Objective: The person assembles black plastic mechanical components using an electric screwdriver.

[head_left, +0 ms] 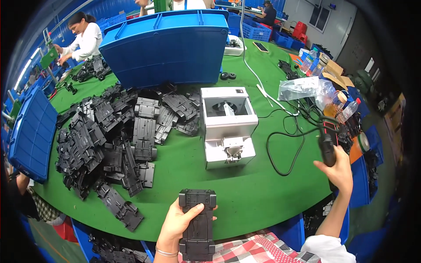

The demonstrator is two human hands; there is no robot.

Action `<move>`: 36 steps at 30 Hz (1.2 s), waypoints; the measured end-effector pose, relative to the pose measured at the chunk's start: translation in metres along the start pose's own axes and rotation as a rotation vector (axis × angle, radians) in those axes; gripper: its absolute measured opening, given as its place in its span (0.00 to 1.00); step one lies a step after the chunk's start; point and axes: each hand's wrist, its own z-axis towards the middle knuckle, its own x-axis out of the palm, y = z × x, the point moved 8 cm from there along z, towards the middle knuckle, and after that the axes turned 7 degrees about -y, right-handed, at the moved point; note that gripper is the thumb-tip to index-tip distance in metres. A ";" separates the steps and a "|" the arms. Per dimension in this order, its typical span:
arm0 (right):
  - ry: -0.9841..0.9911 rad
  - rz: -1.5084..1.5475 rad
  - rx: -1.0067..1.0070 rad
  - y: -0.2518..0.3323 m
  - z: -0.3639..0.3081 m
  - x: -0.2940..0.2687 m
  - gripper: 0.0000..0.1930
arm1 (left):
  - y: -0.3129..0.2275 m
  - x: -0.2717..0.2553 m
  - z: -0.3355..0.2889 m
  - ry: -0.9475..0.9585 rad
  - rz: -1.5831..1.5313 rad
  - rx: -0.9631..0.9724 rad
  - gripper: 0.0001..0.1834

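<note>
My left hand (177,219) is closed round a black plastic toy-car chassis (197,228), held upright near the table's front edge with the thumb across its face. At the right side of the table, my right hand (340,171) grips a black corded electric screwdriver (327,149); its thumb sticks out to the left and its tip cannot be made out. Between the hands and farther back stands a white screw feeder (229,127) with an open top window. A large heap of similar black chassis (83,136) lies on the left of the green table (180,175).
A big blue bin (166,57) lies tipped behind the heap; another blue bin (33,131) stands at the left edge. Black cable (287,173) loops right of the feeder. Bottles (348,110), a plastic bag (302,89) and tape (363,142) crowd the right. A co-worker (85,39) sits far left.
</note>
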 end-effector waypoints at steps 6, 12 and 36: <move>-0.174 1.572 0.058 -0.003 -0.011 0.012 0.18 | 0.011 0.018 0.017 0.040 0.086 -0.006 0.16; -0.127 1.924 -0.173 0.119 0.017 0.052 0.11 | 0.022 0.030 0.017 0.011 0.073 -0.063 0.15; 0.299 1.562 -0.231 0.171 -0.033 0.120 0.15 | 0.030 0.014 0.025 -0.132 0.084 0.007 0.11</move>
